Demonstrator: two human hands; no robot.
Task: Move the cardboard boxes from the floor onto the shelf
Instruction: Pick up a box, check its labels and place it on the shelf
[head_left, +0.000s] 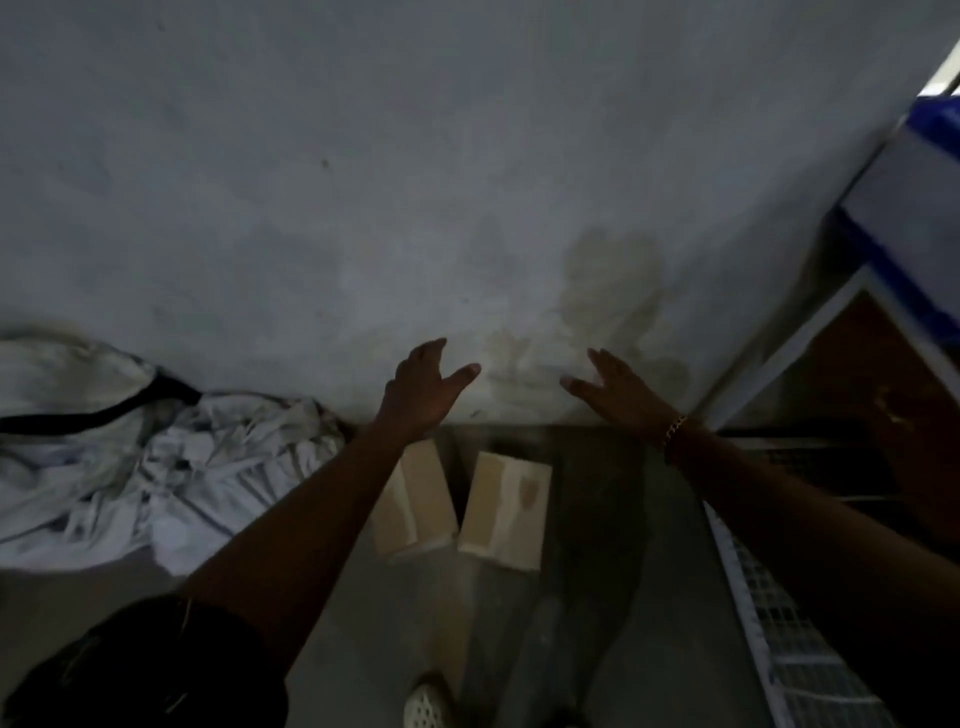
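Two small cardboard boxes lie side by side on the grey floor by the wall: the left box (415, 504) partly under my left forearm, the right box (506, 506) in full view with a dark stain on top. My left hand (423, 387) and my right hand (618, 387) are both stretched forward above the boxes, fingers spread, holding nothing. A gold bracelet sits on my right wrist. The shelf (810, 332), white-framed with a brown board, stands at the right.
A crumpled white cloth with a black strap (156, 447) lies on the floor at the left. A blue and white box (914, 171) sits on the shelf's upper level. A white grid panel (779, 623) runs along the lower right. My shoe (426, 701) is below.
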